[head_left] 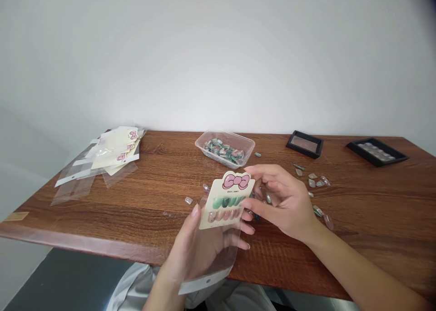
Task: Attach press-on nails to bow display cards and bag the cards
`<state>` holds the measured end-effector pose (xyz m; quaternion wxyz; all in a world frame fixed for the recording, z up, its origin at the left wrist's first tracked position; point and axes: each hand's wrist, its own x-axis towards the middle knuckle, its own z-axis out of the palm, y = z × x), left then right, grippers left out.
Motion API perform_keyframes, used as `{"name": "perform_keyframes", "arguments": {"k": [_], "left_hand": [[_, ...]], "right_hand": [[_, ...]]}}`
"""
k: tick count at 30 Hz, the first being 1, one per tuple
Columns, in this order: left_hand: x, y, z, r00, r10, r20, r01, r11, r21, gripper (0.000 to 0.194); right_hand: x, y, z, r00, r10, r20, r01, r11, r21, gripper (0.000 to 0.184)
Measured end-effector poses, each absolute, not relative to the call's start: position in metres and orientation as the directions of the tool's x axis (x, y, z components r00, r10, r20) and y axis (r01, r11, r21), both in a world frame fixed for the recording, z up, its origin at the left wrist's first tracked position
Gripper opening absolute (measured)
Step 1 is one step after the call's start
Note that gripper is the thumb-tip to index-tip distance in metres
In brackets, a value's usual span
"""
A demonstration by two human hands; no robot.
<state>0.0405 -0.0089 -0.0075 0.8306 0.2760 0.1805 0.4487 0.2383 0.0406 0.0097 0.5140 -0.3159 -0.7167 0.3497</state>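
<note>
The table looks like dark reddish-brown wood, its streaked grain under a soft sheen, with a shinier front edge. The bow-topped card is smooth, cream paper or thin board, nearly matt; the green and pink nails on it look glossy, like polished plastic. The sleeve is thin, clear, shiny plastic film. The tub is clear, smooth plastic. The frames look matt black, the wall smooth and matt, and the trousers pale cloth.

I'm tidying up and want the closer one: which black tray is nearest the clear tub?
The left-hand black tray; the other black tray sits farther right of the tub.
</note>
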Motion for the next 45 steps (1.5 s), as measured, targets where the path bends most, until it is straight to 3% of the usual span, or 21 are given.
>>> {"name": "perform_keyframes", "arguments": {"k": [14,32,45], "left_hand": [[0.041,-0.011,-0.011,0.514,0.853,0.092,-0.722,0.372,0.583,0.054],[0.036,-0.016,-0.01,0.496,0.869,0.0,-0.701,0.4,0.59,0.051],[0.036,-0.017,-0.01,0.509,0.861,0.016,-0.695,0.4,0.597,0.055]], "right_hand": [[0.236,0.038,0.012,-0.313,0.785,0.534,0.075,0.581,-0.81,0.051],[0.239,0.042,0.009,-0.459,0.793,0.4,0.12,0.501,-0.857,0.047],[0.241,0.041,0.018,-0.516,0.756,0.404,0.058,0.501,-0.863,0.037]]}}
